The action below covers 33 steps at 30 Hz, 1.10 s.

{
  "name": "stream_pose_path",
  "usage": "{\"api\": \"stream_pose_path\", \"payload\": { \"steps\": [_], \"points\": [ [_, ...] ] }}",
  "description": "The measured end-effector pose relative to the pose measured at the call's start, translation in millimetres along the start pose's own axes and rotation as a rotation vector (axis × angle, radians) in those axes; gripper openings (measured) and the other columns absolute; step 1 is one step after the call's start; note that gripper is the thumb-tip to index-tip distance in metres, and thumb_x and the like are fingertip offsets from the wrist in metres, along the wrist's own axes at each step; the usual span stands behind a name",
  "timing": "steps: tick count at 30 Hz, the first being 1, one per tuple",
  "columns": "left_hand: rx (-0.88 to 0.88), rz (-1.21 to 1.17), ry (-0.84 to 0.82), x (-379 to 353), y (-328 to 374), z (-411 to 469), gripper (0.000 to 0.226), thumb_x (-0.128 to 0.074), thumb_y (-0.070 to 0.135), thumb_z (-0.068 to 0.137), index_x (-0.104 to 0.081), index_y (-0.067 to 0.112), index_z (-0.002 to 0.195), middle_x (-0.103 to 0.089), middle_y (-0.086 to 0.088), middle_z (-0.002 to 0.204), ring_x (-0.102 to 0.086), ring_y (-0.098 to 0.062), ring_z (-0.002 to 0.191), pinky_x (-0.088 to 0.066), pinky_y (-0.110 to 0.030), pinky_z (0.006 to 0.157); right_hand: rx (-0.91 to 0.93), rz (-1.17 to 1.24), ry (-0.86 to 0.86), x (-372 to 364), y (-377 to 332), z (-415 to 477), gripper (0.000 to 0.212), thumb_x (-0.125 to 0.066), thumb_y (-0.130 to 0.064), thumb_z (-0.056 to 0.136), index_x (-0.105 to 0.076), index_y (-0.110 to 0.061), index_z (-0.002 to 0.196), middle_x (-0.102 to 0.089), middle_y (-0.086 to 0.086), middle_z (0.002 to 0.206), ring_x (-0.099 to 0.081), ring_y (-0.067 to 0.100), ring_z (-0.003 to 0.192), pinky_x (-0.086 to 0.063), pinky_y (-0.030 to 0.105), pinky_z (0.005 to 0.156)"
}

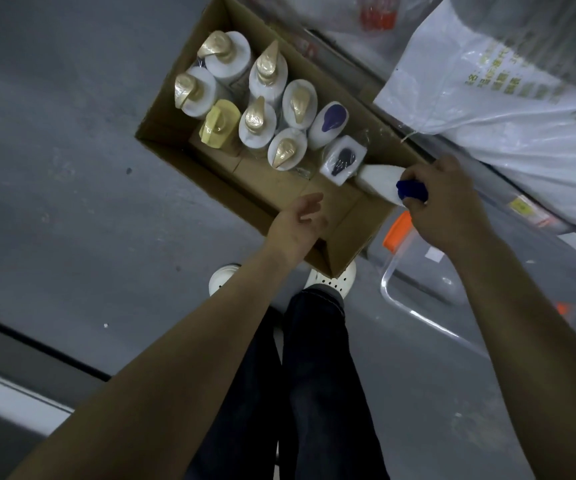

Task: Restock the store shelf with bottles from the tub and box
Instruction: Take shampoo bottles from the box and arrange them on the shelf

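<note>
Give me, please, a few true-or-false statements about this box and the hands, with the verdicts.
The right hand grips a white bottle with a blue cap. True.
The left hand holds a gold-pump bottle. False: it is open, holding nothing.
Gold-topped bottles stand upright in the cardboard box. True.
Every bottle top in the box is gold. False: there is a yellow bottle and a purple-topped bottle.
The clear tub sits left of the box. False: it sits to its right.

You look down on a dull grey floor (72, 168), dimly lit, with white plastic sacks (487, 109) heaped at your right.
</note>
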<state>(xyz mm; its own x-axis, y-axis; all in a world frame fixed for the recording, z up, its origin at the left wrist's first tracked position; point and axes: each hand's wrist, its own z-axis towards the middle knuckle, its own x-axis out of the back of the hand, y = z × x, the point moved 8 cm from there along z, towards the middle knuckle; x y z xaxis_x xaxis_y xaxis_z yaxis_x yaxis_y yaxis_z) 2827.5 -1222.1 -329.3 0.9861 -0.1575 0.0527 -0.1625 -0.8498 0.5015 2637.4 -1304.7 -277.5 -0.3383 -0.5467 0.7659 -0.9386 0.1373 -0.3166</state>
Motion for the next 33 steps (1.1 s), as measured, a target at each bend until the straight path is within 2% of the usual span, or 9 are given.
{"api": "stream_pose_path", "payload": {
  "steps": [2,5,9,13,16,19,24,28,33],
  "points": [
    [-0.054,0.099,-0.054,-6,4,-6,0.057,-0.063,0.017,0.092,-0.040,0.025,0.145,-0.046,0.007,0.141,-0.044,-0.014,0.129,-0.041,-0.026,0.104,0.103,-0.023,-0.062,19,-17,-11,0.031,-0.066,-0.002,0.087,-0.063,-0.009,0.117,-0.047,0.013,0.121,-0.050,0.032,0.110,-0.044,0.039,0.092],
    [-0.191,0.214,-0.111,-16,24,-15,0.071,-0.068,0.009,0.088,-0.032,0.018,0.148,-0.035,0.017,0.131,-0.035,-0.001,0.120,-0.036,-0.002,0.088,0.260,-0.023,-0.198,36,-47,-23,0.031,-0.067,-0.001,0.084,-0.067,-0.013,0.113,-0.044,-0.002,0.108,-0.047,0.021,0.103,-0.039,0.031,0.084],
    [-0.308,0.310,-0.082,-19,31,-12,0.089,-0.083,0.025,0.069,-0.035,0.023,0.143,-0.051,0.001,0.135,-0.048,-0.017,0.125,-0.045,-0.038,0.103,0.415,0.066,-0.350,39,-85,-31,0.032,-0.067,0.000,0.084,-0.068,-0.018,0.112,-0.049,-0.002,0.107,-0.047,0.012,0.098,-0.034,0.010,0.077],
    [-0.331,0.307,-0.049,2,25,-10,0.073,-0.087,0.030,0.068,-0.047,0.021,0.129,-0.061,0.004,0.118,-0.057,-0.013,0.109,-0.050,-0.034,0.093,0.389,0.263,-0.374,37,-96,-28,0.036,-0.066,-0.003,0.087,-0.064,-0.029,0.112,-0.055,0.001,0.112,-0.052,0.005,0.096,-0.041,0.005,0.083],
    [-0.323,0.246,-0.058,14,21,-8,0.066,-0.086,0.027,0.069,-0.047,0.031,0.123,-0.059,0.018,0.107,-0.056,-0.002,0.099,-0.046,-0.018,0.085,0.289,0.549,-0.331,33,-94,-21,0.033,-0.065,-0.007,0.089,-0.066,-0.025,0.116,-0.064,0.001,0.118,-0.061,0.010,0.106,-0.049,0.018,0.094],
    [-0.229,0.104,-0.081,19,13,-9,0.062,-0.083,0.021,0.073,-0.049,0.028,0.124,-0.063,0.012,0.110,-0.061,-0.007,0.102,-0.050,-0.025,0.088,0.080,0.767,-0.242,26,-70,-2,0.037,-0.066,-0.018,0.091,-0.059,-0.024,0.126,-0.066,-0.003,0.118,-0.064,0.008,0.104,-0.052,0.024,0.088],
    [-0.138,-0.058,-0.063,25,-5,-4,0.061,-0.083,0.028,0.072,-0.055,0.019,0.125,-0.069,-0.002,0.113,-0.067,-0.019,0.103,-0.054,-0.046,0.093,-0.044,0.390,-0.235,-20,-18,36,0.068,-0.076,-0.023,0.079,-0.045,-0.020,0.140,-0.052,0.003,0.140,-0.049,0.020,0.125,-0.044,0.046,0.104],
    [-0.122,-0.065,-0.015,32,-16,7,0.059,-0.082,0.023,0.074,-0.054,0.017,0.126,-0.069,-0.002,0.114,-0.067,-0.018,0.104,-0.055,-0.044,0.092,0.113,0.011,-0.277,-53,-19,59,0.087,-0.076,-0.020,0.076,-0.031,-0.021,0.150,-0.034,0.010,0.152,-0.033,0.033,0.138,-0.035,0.052,0.110],
    [-0.104,-0.089,0.091,45,-32,21,0.062,-0.081,0.024,0.075,-0.051,0.017,0.129,-0.067,-0.001,0.118,-0.065,-0.016,0.105,-0.057,-0.036,0.088,0.247,-0.340,-0.215,-82,-30,74,0.081,-0.067,-0.012,0.085,-0.025,-0.024,0.152,-0.018,0.011,0.157,-0.026,0.039,0.138,-0.040,0.053,0.102]
  ]
}}
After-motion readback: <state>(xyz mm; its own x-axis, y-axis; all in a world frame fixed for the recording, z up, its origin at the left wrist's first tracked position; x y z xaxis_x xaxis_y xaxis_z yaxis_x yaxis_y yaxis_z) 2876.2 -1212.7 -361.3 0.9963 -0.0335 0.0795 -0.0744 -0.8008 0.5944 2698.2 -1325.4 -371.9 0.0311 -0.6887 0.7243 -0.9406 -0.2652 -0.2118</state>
